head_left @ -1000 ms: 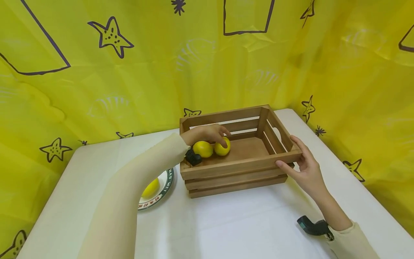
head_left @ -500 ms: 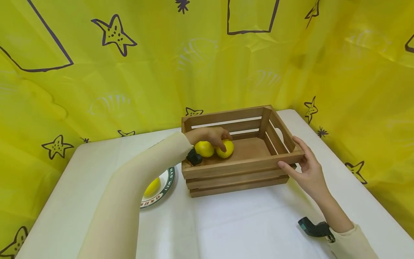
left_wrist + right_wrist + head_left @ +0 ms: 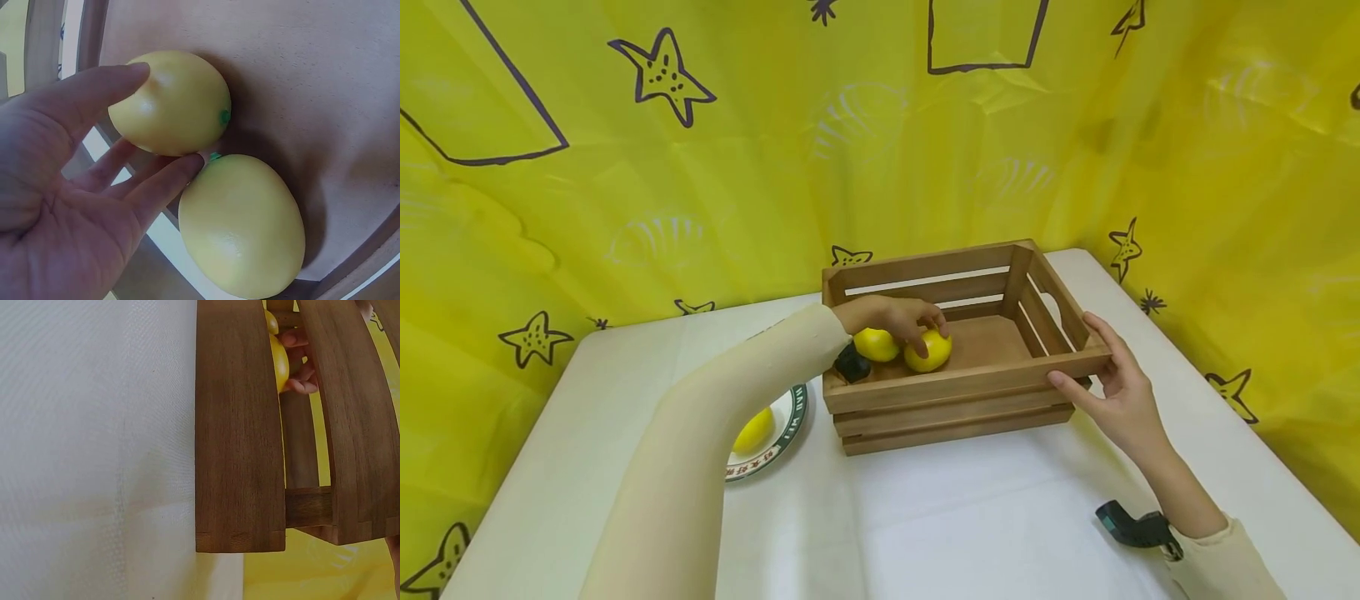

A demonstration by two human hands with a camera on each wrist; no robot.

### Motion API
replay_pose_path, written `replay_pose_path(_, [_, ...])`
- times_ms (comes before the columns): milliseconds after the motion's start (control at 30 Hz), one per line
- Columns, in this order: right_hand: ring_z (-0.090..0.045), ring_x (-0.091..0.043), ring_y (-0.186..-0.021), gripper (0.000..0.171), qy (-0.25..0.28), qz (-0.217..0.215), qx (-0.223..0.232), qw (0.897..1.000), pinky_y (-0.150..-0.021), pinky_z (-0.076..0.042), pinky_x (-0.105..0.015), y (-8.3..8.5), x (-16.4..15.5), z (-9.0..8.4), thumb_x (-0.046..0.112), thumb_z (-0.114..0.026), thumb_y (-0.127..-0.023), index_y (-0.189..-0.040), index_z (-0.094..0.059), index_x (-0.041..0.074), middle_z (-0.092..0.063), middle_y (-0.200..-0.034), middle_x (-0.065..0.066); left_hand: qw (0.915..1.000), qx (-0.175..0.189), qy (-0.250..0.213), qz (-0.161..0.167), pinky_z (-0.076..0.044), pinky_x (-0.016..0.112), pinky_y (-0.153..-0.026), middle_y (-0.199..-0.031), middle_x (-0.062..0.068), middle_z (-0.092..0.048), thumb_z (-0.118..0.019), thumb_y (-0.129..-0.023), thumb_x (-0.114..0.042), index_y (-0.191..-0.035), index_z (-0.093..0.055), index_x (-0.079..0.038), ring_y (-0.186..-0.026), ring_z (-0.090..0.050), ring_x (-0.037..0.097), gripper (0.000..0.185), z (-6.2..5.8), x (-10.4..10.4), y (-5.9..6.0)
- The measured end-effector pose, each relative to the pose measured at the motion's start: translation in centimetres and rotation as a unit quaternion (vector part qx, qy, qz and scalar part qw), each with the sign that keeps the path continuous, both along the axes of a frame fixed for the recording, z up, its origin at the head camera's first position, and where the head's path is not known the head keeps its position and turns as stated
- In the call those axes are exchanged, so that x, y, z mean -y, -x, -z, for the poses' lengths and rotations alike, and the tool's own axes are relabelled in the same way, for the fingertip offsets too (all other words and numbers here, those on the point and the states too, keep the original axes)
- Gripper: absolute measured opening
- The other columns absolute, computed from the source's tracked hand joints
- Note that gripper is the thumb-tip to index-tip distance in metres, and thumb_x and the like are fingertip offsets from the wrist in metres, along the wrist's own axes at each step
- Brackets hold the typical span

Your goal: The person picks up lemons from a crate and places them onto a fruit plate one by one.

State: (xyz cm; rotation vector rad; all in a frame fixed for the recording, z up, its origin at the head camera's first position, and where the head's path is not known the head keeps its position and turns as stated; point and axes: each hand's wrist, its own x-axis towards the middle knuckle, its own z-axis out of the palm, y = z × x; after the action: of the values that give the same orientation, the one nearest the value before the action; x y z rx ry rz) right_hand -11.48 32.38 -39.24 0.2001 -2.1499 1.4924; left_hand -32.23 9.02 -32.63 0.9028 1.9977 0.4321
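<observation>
Inside the slatted wooden crate (image 3: 992, 337), my left hand (image 3: 901, 317) holds a yellow lemon (image 3: 931, 352) between thumb and fingers. In the left wrist view, the thumb lies on the upper side of this lemon (image 3: 172, 103) and the fingers reach round its lower side. A second lemon (image 3: 244, 228) lies close beside it on the crate floor, near the fingertips, its green stem end facing the held one. My right hand (image 3: 1116, 400) grips the crate's front right corner, thumb on the front rail and fingers over the end. The right wrist view shows the crate's side slats (image 3: 240, 437).
Left of the crate, a white plate (image 3: 790, 429) with a dark green rim carries another lemon (image 3: 754, 431), partly hidden by my left sleeve (image 3: 700, 433). A white cloth (image 3: 955, 517) covers the table. Yellow patterned curtains (image 3: 760, 183) hang behind and to the right.
The held lemon has shifted slightly right and turned within the crate, with my left hand following it. My right hand keeps its grip on the corner. The head view has shifted a little.
</observation>
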Motion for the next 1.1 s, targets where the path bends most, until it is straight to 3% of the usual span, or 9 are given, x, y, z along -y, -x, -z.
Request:
replay_pose_path(100, [-0.039,-0.003,-0.131,0.088,-0.003,-0.001,0.002,1.0,-0.105,-0.033,-0.009,-0.02,0.0,0.04,-0.024,-0.067,-0.075,-0.151,-0.033,0.004,-0.031,-0.154,-0.008,0.9977,-0.037,0.007,0.056,-0.033,0.037,-0.114,-0.153,0.015,-0.035,-0.063,-0.091,0.002,-0.138,-0.048,-0.007,-0.142,-0.031,0.029,0.051,0.27,0.01,0.13])
replay_pose_path(233, [-0.038,-0.004,-0.132,0.089,-0.009,0.0,0.006,1.0,-0.105,-0.033,-0.009,-0.09,-0.02,0.14,-0.024,-0.067,-0.075,-0.151,-0.032,0.005,-0.03,-0.155,-0.012,0.9881,-0.092,0.03,0.12,-0.022,0.041,-0.119,-0.156,0.01,-0.033,-0.064,-0.092,-0.004,-0.146,-0.043,-0.011,-0.145,-0.026,0.029,0.059,0.54,0.0,0.12])
replay_pose_path(400, [-0.038,-0.004,-0.131,0.089,-0.01,0.0,0.006,1.0,-0.105,-0.033,-0.009,-0.12,-0.02,0.26,-0.023,-0.068,-0.075,-0.151,-0.032,0.006,-0.03,-0.155,-0.009,0.9849,-0.114,0.049,0.12,-0.026,0.043,-0.117,-0.155,0.012,-0.033,-0.068,-0.091,-0.009,-0.146,-0.042,-0.013,-0.142,-0.03,0.031,0.061,0.61,-0.03,-0.07])
replay_pose_path(667, [-0.037,-0.005,-0.133,0.089,0.003,-0.005,-0.002,1.0,-0.105,-0.033,-0.009,-0.14,0.02,0.25,-0.026,-0.066,-0.074,-0.15,-0.033,0.004,-0.031,-0.154,-0.007,0.9809,-0.138,0.036,0.133,-0.034,0.04,-0.113,-0.151,0.011,-0.039,-0.072,-0.089,-0.01,-0.142,-0.046,-0.011,-0.136,-0.038,0.031,0.059,0.67,-0.2,-0.02])
replay_pose_path(1100, [-0.037,-0.007,-0.134,0.088,0.009,-0.01,-0.005,1.0,-0.106,-0.032,-0.01,0.02,-0.01,0.0,-0.026,-0.066,-0.074,-0.15,-0.033,0.004,-0.03,-0.155,-0.01,0.9805,-0.128,0.014,0.148,-0.04,0.032,-0.108,-0.147,0.009,-0.043,-0.074,-0.087,-0.011,-0.135,-0.052,-0.012,-0.133,-0.042,0.026,0.053,0.32,-0.36,-0.21])
